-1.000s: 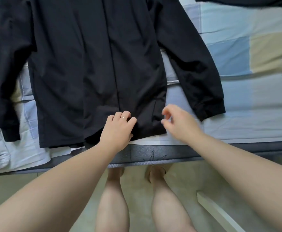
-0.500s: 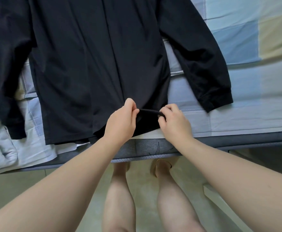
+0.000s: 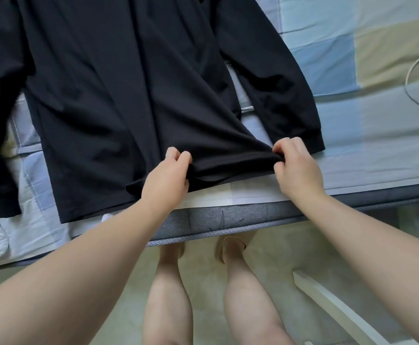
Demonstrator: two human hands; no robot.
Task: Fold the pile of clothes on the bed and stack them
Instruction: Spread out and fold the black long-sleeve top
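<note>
The black long-sleeved shirt (image 3: 109, 95) lies flat along the bed's (image 3: 352, 150) near edge, hem nearest, body running away; left hand (image 3: 166, 178) and right hand (image 3: 296, 170) fingers pinch its hem.

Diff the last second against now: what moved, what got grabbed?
Both hands went from resting at the hem to pinching it. The left hand and right hand have spread apart along the hem of the black long-sleeved top, lifting and stretching its right corner; that grip is now out near the right sleeve cuff. Unchanged: the top's body and sleeves lie spread on the patchwork bedsheet.
</note>
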